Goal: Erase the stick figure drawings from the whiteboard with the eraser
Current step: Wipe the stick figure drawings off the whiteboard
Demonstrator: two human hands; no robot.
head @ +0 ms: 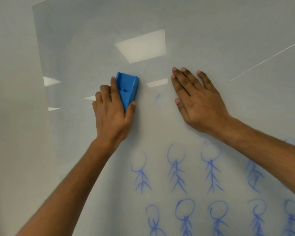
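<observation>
A glossy whiteboard (194,23) fills the view. My left hand (111,113) grips a blue plastic eraser (127,88) and holds it flat against the board, upper left of the drawings. My right hand (196,97) rests flat on the board with fingers spread, holding nothing. Between the two hands a short faint blue mark (157,97) is left on the board. Below my hands stand two rows of blue stick figures (176,169); the leftmost upper one (140,172) has part of its head wiped away. My right forearm covers part of the figures at the right.
Ceiling lights reflect on the board as bright patches (143,46). The board's left edge (41,65) runs down beside a plain grey wall (10,82). A thin bright line (266,59) crosses the upper right of the board.
</observation>
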